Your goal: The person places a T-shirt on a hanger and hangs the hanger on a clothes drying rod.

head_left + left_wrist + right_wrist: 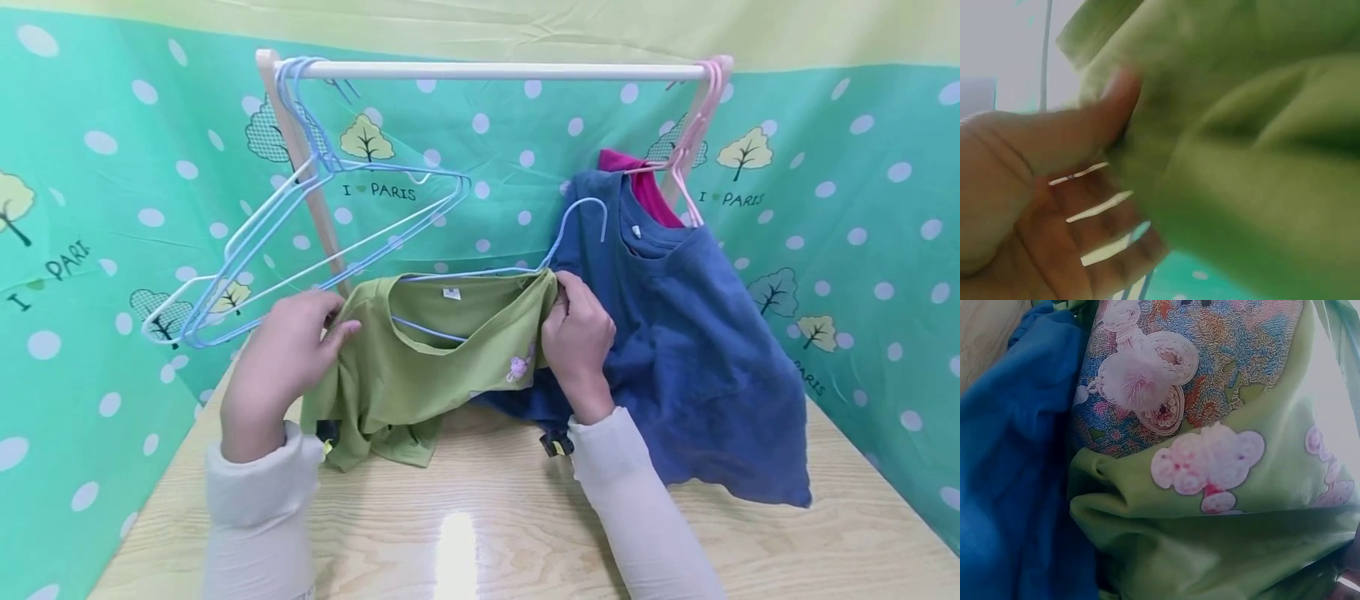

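A green T-shirt (420,367) with a pink printed motif is held up at mid-scene, a blue hanger (581,204) running through its neck opening. My right hand (579,342) pinches the shirt's right shoulder beside the hook. At the opposite shoulder is my left hand (281,354), with thumb and fingers apart around the cloth edge. In the left wrist view the thumb (1079,128) lies against the blurred green cloth (1241,187), and the spread fingertips pass behind it. The right wrist view shows the shirt's fluffy, colourful print (1141,381).
A white rack bar (487,72) spans the back. Blue and white hangers (300,179) hang at its left end, close above my left hand. At the right, pink hangers (693,137) carry a dark blue shirt (697,358) and a magenta garment (656,196). Below lies a wooden tabletop (405,533).
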